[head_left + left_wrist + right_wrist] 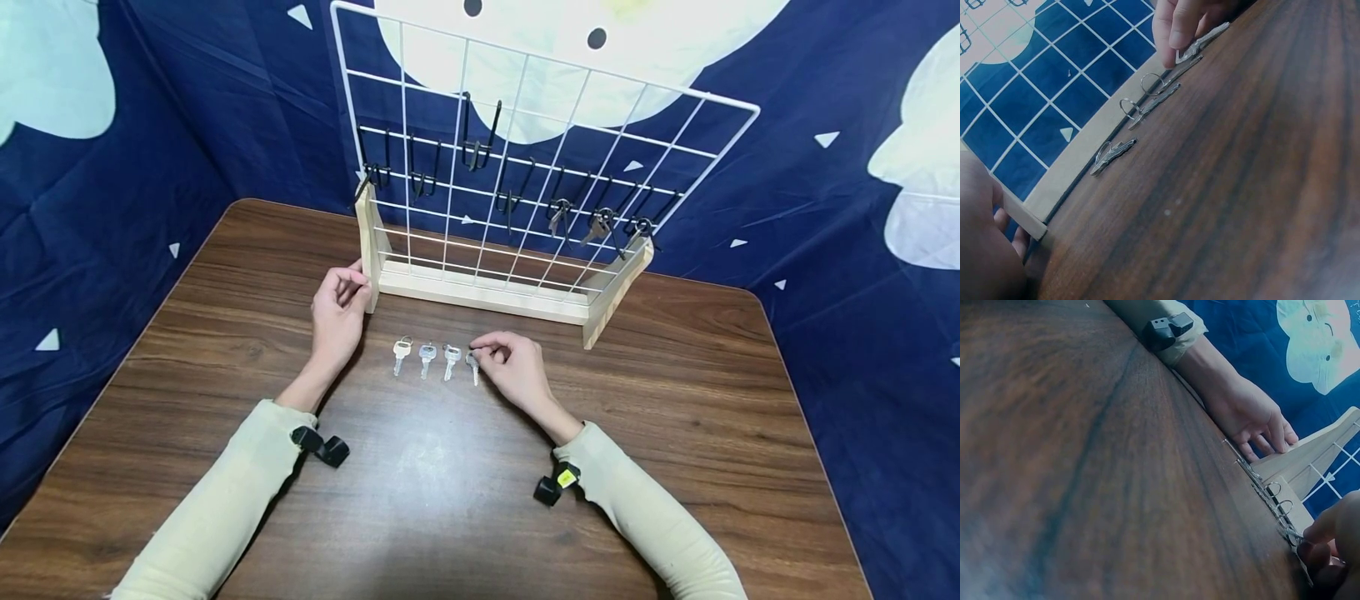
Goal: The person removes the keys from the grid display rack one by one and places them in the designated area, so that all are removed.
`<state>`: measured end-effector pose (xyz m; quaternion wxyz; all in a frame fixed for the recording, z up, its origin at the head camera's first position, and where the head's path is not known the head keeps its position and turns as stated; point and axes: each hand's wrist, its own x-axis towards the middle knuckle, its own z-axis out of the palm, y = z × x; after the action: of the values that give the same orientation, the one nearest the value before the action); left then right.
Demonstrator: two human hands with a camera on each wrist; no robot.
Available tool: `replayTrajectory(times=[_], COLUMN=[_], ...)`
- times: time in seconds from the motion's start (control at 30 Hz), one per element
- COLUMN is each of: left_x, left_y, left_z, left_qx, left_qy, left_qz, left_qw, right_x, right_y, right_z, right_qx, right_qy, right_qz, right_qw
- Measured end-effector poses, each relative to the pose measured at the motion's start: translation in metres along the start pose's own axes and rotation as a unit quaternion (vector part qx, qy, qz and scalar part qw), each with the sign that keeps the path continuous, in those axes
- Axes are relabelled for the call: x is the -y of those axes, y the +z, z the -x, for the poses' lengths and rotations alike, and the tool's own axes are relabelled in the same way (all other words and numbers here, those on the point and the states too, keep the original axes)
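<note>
Three silver keys with rings lie in a row on the wooden table, in front of a white wire grid rack. At the row's right end, my right hand pinches another key by its ring end; the blade points toward me, low at the table. In the left wrist view this key tilts up slightly beneath the fingertips. My left hand holds the rack's left wooden support, its fingers partly hidden behind the board. In the right wrist view the left hand touches that board's edge.
Black hooks hang across the grid. On the right-hand hooks hang keys. The rack's wooden base bar and right support stand behind the row. Blue cloth with white shapes surrounds the table.
</note>
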<state>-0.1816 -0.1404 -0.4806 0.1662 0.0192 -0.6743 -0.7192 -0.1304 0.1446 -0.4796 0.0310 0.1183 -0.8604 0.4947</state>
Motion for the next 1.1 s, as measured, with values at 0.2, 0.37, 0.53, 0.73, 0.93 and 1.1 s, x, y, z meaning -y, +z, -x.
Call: replayTrajectory(times=[0.2, 0.37, 0.53, 0.73, 0.93, 1.1], left_x=[-0.001, -0.001, 0.000, 0.001, 0.002, 0.001], left_y=[0.000, 0.000, 0.000, -0.001, -0.001, -0.001], left_z=[0.001, 0.001, 0.000, -0.001, -0.001, 0.000], left_qx=[0.002, 0.001, 0.001, 0.000, 0.000, -0.001], left_qy=[-0.001, -0.001, 0.000, -0.002, -0.002, -0.004], left_qz=[-0.002, -0.004, -0.007, -0.007, -0.007, -0.008], left_qw=[1.0000, 1.0000, 1.0000, 1.0000, 1.0000, 1.0000], right_x=[-0.001, -0.002, -0.004, -0.006, -0.027, -0.043], right_y=[0.001, 0.001, 0.001, 0.001, 0.005, 0.009], right_z=[0.000, 0.000, 0.000, -0.001, -0.005, -0.008], right_qx=[0.011, -0.002, -0.018, -0.029, -0.030, -0.039], right_qy=[0.016, 0.019, 0.029, -0.005, -0.038, -0.059], right_qz=[-0.044, -0.071, -0.093, -0.013, 0.029, 0.048], right_qw=[0.9988, 0.9973, 0.9951, 0.9995, 0.9984, 0.9963])
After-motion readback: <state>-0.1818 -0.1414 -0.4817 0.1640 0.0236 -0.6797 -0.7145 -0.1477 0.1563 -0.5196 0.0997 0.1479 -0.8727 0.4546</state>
